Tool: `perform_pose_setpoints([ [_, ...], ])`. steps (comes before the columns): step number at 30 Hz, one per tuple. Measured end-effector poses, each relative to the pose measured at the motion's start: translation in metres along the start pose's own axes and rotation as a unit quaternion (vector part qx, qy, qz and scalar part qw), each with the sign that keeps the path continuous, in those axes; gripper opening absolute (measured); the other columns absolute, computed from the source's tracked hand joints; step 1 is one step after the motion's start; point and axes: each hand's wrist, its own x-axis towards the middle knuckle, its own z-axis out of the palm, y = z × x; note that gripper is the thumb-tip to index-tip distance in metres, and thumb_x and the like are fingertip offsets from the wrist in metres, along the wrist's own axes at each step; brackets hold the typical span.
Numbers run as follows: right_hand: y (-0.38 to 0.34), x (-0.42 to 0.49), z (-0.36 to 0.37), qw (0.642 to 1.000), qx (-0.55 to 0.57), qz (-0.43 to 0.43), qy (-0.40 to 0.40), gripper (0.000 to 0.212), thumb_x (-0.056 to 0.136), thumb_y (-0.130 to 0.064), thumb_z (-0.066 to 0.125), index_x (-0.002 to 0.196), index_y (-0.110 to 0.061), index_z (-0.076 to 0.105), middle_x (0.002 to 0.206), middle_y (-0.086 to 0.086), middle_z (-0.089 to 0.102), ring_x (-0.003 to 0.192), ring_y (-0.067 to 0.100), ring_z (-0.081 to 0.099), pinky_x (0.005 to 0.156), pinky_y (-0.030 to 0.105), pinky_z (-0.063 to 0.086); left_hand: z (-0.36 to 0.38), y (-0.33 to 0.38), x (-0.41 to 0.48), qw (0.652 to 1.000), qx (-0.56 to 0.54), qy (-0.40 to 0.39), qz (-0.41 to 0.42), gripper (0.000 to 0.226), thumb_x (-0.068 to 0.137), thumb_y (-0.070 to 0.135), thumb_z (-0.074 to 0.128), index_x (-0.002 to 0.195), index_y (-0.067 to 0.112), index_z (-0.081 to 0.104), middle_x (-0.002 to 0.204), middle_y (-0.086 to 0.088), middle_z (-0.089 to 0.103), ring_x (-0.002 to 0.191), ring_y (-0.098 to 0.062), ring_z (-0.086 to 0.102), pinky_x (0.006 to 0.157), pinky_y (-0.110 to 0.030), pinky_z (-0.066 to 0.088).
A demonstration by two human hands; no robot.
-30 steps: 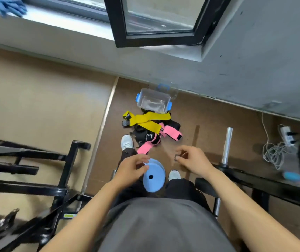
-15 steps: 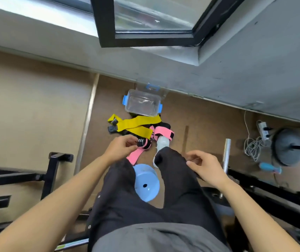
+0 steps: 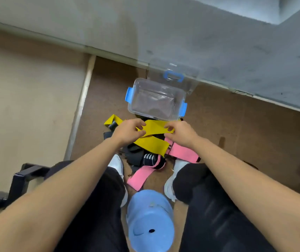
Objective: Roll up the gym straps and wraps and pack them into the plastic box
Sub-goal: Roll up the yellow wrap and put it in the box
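Both hands pinch the yellow strap [image 3: 154, 126], left hand [image 3: 129, 132] toward 9 o'clock, right hand [image 3: 180, 134] toward 3; it runs crosswise, with the empty box [image 3: 154, 100] just beyond at 12 o'clock.

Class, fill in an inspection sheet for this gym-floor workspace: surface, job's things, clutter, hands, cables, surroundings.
Surface: brown floor.
Job's things: clear plastic box with blue latches, open and empty; its clear lid leaning on the wall; yellow fabric strap, pink fabric straps and black wraps unrolled in a pile beside it.
Clutter: light-blue round plastic object between the legs.
Hands: left hand and right hand both pinch the yellow fabric strap.
Cables: nothing seen.
Surroundings: grey wall; black metal frame at left.
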Motion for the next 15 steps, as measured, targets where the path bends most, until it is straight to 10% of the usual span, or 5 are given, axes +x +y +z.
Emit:
perform_pose_setpoints([
  [5, 0.030, 0.108, 0.087, 0.974, -0.178, -0.126, -0.056, 0.063, 0.092, -0.042, 0.071, 0.146, -0.018, 0.049, 0.148, 0.007, 0.050, 0.134, 0.029, 0.046, 0.109, 0.040, 0.040, 0.022, -0.079, 0.099, 0.988, 0.123, -0.081, -0.036, 0.044, 0.089, 0.036, 0.073, 0.130, 0.026, 0.063, 0.121, 0.004, 0.070, 0.113, -0.022, 0.066, 0.097, -0.040, 0.053],
  [15, 0.069, 0.176, 0.159, 0.898, -0.348, -0.247, 0.108, 0.046, 0.095, -0.055, 0.056, 0.126, -0.021, 0.063, 0.140, 0.004, 0.051, 0.128, 0.032, 0.039, 0.096, 0.044, 0.043, 0.070, -0.175, 0.154, 0.978, 0.152, -0.091, -0.112, 0.066, 0.096, 0.048, 0.066, 0.151, 0.020, 0.045, 0.153, -0.007, 0.048, 0.136, -0.029, 0.049, 0.113, -0.043, 0.042],
])
